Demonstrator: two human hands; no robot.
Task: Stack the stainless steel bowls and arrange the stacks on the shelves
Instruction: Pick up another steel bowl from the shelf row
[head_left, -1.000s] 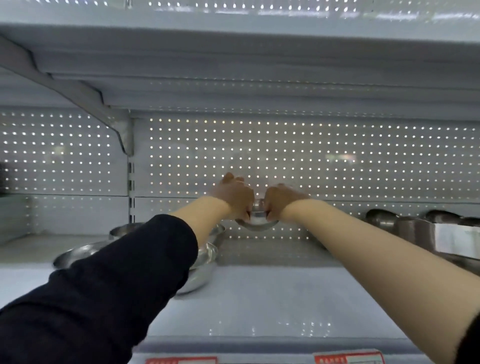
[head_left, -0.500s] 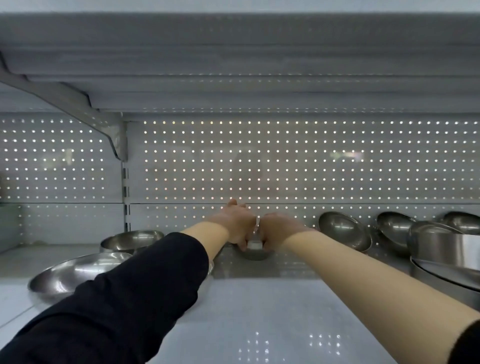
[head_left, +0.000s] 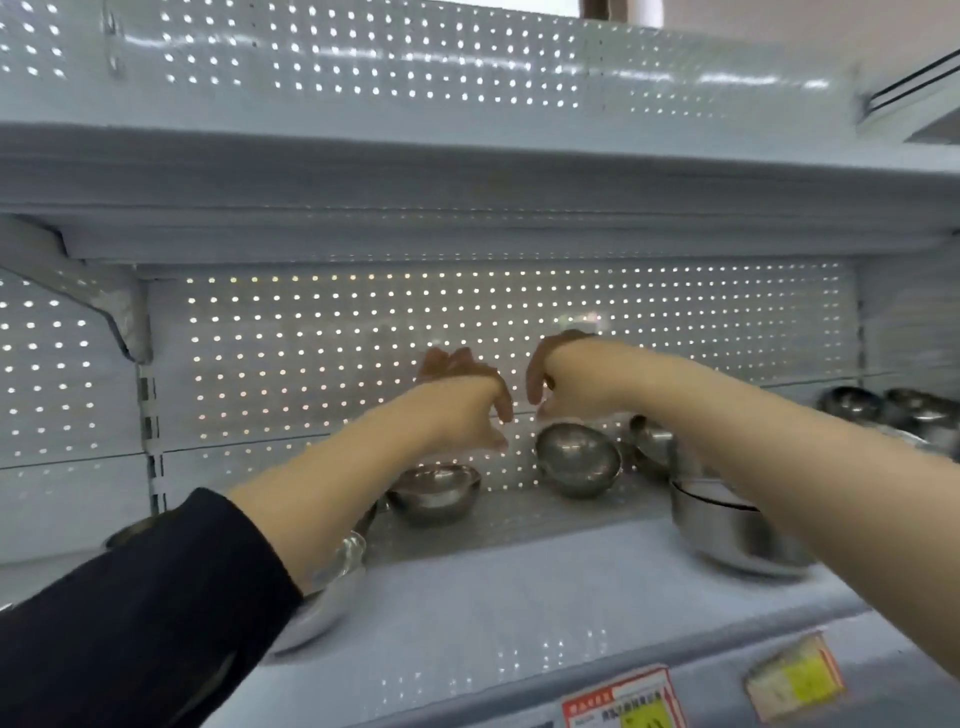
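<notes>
Head view: empty hands (head_left: 470, 400) above bowls (head_left: 577, 460) crowding the shelf (head_left: 519, 597)

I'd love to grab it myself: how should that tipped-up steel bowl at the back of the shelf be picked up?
Take the tilted bowl by its upper rim, from the front and above. It leans near the perforated back panel with its opening facing you, so that edge is free to pinch.

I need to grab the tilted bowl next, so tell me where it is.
The tilted bowl leans against the pegboard back wall at the shelf's rear, centre-right in the head view, right of the upright bowl, below the right hand.
</notes>
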